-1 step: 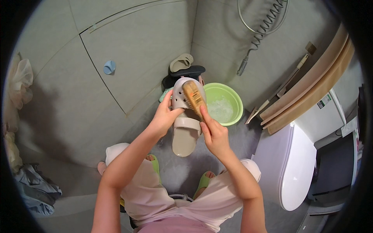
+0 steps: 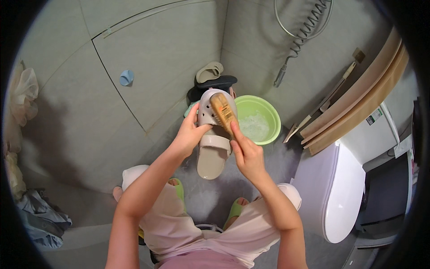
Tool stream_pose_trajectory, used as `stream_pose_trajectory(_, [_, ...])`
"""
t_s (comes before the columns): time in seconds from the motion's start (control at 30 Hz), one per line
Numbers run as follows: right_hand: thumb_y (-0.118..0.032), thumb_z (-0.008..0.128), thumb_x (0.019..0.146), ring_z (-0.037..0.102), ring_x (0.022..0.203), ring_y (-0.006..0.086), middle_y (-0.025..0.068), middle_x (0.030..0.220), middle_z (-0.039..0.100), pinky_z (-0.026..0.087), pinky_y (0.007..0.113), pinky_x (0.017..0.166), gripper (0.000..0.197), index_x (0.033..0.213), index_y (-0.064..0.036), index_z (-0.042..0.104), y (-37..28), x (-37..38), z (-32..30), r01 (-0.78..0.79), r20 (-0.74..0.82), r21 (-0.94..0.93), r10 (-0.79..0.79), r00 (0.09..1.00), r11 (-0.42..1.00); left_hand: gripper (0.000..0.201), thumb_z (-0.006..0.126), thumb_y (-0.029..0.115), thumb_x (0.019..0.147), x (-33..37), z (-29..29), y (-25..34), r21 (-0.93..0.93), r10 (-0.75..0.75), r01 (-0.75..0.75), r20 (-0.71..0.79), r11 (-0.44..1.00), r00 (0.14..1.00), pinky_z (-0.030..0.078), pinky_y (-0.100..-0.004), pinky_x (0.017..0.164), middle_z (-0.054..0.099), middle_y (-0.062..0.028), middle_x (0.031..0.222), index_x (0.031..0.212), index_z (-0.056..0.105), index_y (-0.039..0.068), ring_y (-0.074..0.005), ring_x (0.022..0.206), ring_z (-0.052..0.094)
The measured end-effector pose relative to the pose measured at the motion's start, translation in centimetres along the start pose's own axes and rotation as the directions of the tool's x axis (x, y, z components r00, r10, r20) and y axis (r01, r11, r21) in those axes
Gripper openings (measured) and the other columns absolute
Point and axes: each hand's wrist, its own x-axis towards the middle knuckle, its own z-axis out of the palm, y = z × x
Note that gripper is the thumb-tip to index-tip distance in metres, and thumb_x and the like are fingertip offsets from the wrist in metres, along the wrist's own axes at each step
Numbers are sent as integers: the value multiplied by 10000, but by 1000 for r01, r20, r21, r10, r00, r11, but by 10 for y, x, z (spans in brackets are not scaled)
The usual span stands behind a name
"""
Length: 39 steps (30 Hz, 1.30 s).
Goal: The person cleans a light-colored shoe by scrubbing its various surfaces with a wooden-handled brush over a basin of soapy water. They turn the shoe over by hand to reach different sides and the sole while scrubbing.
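A pale grey clog (image 2: 212, 163) with round holes in its toe hangs in the middle of the view, toe pointing away from me. My left hand (image 2: 191, 133) grips its left side near the toe opening, thumb on top and fingers around the edge. In my right hand (image 2: 247, 154) is a wooden scrubbing brush (image 2: 222, 110), held by its near end. Its bristles rest against the clog's toe, to the right of the holes. Just beyond, on the right, stands a light green basin (image 2: 276, 117) holding sudsy water (image 2: 254, 126).
Behind the clog, several shoes, including a beige slipper (image 2: 209, 71), are stacked in the wall corner. A coiled shower hose (image 2: 296, 45) hangs at the back. Long-handled tools (image 2: 329, 98), tan curved panels (image 2: 354, 94) and a white toilet (image 2: 342, 201) stand right. Hanging fabric (image 2: 20, 103) is left.
The clog's heel has swung very slightly to the left. Both hands and the brush are in nearly the same place.
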Motion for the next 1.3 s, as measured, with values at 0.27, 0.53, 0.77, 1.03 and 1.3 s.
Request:
stream_pose_trajectory(0.27, [-81, 664, 888, 620, 609, 268, 117, 751, 647, 505, 372, 589, 570, 1433, -168, 525, -2, -4, -4, -20, 72, -37, 23, 997, 999, 742, 637, -15, 869, 2, 0, 1, -134, -41, 42, 6, 990, 999, 481, -359, 961, 559, -115, 1295, 1517, 290, 88, -213, 1166, 560])
stream_pose_trajectory(0.53, [-81, 699, 852, 591, 572, 233, 76, 696, 593, 499, 360, 550, 566, 1395, -174, 571, -2, -1, -2, 120, 137, -39, -113, 984, 992, 787, 609, -58, 876, -1, 0, 7, -31, 9, -8, 19, 999, 1000, 444, -358, 1036, 501, -111, 1399, 1551, 218, 52, -212, 1266, 509])
stream_pose_trajectory(0.77, [-92, 709, 838, 557, 536, 218, 62, 641, 526, 493, 362, 541, 569, 1383, -198, 588, 13, 2, 0, 52, -16, -59, -53, 998, 997, 806, 643, -40, 859, -7, 6, 17, 1, 8, -8, 56, 1000, 998, 436, -353, 1047, 492, -117, 1400, 1545, 226, 37, -200, 1272, 503])
stream_pose_trajectory(1.03, [-111, 719, 832, 586, 582, 246, 73, 673, 563, 497, 382, 571, 576, 1385, -197, 582, 16, 9, -8, 21, 37, -49, -19, 999, 999, 811, 641, -39, 838, -7, 3, 16, 239, 105, -106, 19, 965, 994, 438, -348, 1047, 478, -119, 1429, 1545, 254, 57, -211, 1248, 527])
stream_pose_trajectory(1.3, [-93, 704, 851, 586, 583, 253, 74, 674, 560, 502, 357, 574, 555, 1384, -188, 583, 14, 11, -11, -25, 40, -89, 28, 999, 996, 775, 628, -36, 832, -5, -1, 11, 395, 195, -182, 9, 901, 981, 452, -343, 1023, 507, -132, 1404, 1527, 292, 33, -207, 1215, 553])
